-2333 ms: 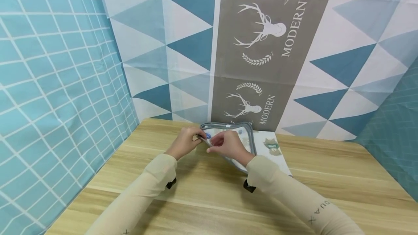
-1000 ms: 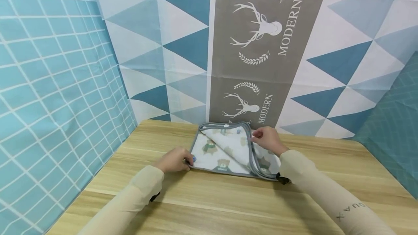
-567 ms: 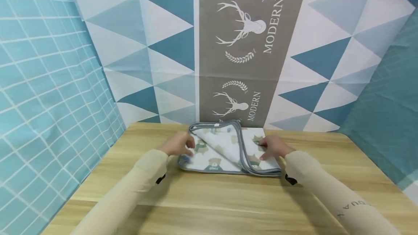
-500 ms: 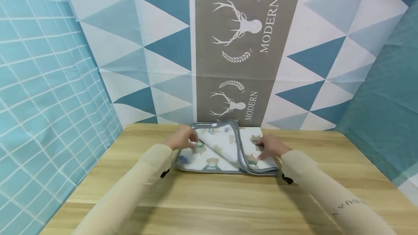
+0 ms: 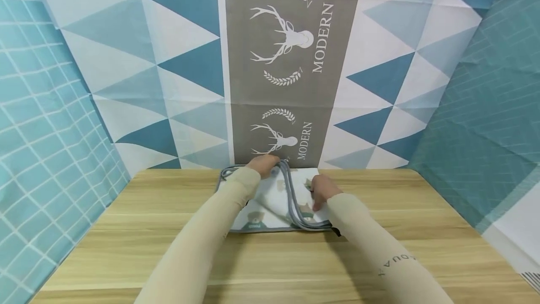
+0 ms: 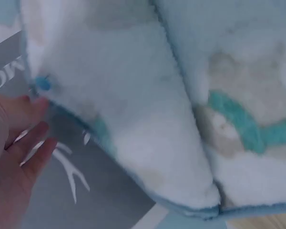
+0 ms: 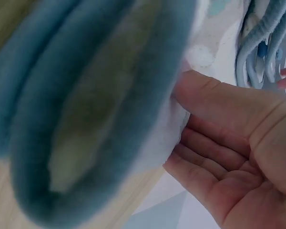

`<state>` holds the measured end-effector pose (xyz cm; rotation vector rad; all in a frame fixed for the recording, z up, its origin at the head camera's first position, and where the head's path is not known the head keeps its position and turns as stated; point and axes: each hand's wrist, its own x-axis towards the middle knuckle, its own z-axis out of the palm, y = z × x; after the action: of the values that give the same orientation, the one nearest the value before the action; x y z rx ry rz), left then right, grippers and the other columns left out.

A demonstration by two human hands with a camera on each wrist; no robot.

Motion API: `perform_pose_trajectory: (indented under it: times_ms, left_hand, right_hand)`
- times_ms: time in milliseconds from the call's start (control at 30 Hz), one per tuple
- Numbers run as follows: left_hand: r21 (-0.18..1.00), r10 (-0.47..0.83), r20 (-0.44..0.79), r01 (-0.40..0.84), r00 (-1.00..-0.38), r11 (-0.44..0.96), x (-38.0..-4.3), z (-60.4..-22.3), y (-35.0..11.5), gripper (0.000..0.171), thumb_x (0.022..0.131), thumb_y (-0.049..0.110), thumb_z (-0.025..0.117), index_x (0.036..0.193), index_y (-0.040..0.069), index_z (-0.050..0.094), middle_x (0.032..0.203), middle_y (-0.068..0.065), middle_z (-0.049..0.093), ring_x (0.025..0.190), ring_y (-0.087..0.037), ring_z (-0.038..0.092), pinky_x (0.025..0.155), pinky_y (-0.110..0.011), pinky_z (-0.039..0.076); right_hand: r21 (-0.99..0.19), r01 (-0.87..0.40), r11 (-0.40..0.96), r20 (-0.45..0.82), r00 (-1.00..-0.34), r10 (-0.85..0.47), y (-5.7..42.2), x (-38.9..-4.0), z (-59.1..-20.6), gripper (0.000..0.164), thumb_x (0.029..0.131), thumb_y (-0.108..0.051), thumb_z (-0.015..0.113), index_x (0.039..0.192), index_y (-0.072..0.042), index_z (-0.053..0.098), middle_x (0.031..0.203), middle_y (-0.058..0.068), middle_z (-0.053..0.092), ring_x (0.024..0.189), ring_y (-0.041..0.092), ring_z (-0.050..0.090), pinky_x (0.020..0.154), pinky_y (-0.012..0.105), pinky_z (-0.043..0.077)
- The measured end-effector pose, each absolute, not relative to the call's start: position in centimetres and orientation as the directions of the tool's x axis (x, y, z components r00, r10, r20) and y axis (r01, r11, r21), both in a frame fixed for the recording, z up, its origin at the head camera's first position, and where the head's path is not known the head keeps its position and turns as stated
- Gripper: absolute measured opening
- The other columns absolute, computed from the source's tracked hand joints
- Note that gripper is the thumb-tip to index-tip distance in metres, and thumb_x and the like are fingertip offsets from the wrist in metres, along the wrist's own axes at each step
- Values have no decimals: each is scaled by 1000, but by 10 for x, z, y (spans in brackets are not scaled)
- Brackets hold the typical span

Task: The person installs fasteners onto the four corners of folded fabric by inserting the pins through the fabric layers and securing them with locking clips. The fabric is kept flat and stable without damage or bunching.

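A folded white fleece blanket (image 5: pixel 270 201) with bear prints and a grey-blue border lies on the table, its top layer turned back diagonally. My left hand (image 5: pixel 263 165) reaches to the far edge of that top layer. In the left wrist view, the thumb and forefinger pinch the border beside a small blue spot (image 6: pixel 43 83), with the other fingers loose. At the right end, my right hand (image 5: pixel 322 191) grips the lower layer. Its thumb lies above the cloth and its fingers below, as the right wrist view shows. The left forearm covers part of the blanket's left side.
The wooden table (image 5: pixel 261 266) extends in front and to both sides. A patterned wall sheet (image 5: pixel 295 83) hangs right behind the blanket. Blue tiled sheeting (image 5: pixel 42 154) stands on the left, and teal sheeting (image 5: pixel 485 107) on the right.
My left hand let go of the near left corner and moved to the far folded edge. The right hand went from the fold's border to the right end. The head view has turned right.
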<state>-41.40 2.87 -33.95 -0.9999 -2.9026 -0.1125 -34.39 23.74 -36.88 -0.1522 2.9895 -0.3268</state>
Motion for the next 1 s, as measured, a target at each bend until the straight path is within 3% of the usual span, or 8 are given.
perform_pose_trajectory:
  times_ms: [200,433,733,867,1000]
  left_hand:
    - [21,629,154,639,-762,769,-420,-348,28,31,86,-5,62,109,12,73,113,-4,74,106,-26,70,93,-39,57]
    - [-30,692,306,720,-654,693,-421,-342,9,9,83,15,68,87,12,76,91,-1,78,82,-19,72,75,-31,58]
    - [118,790,327,852,-518,509,-388,-283,-37,11,88,-2,65,89,4,74,92,-9,76,86,-23,72,79,-33,59]
    - [145,807,300,860,-509,489,-368,-269,-63,12,88,-4,65,90,3,75,91,-10,76,84,-23,72,77,-33,60]
    - [142,810,244,846,-534,515,-351,-272,-85,11,87,-2,68,90,5,75,90,-8,76,83,-19,72,75,-29,60]
  right_hand:
    - [-204,-93,975,-105,-988,-116,224,-348,-368,47,55,-5,94,95,-1,70,96,12,70,88,26,65,82,38,60]
    - [-195,-124,973,-107,-983,-147,214,-351,-362,50,56,-6,94,98,1,70,100,14,70,91,27,65,84,38,60]
    - [-75,-182,981,-107,-976,-189,218,-361,-354,44,57,-12,95,87,0,65,88,11,66,77,20,56,81,36,58]
    - [-88,-192,977,-107,-974,-201,229,-363,-350,38,59,-11,94,83,0,66,86,11,66,74,19,52,77,35,57]
    - [-145,-191,971,-101,-973,-207,238,-362,-349,39,60,-7,92,91,4,71,94,15,69,80,21,58,81,38,58]
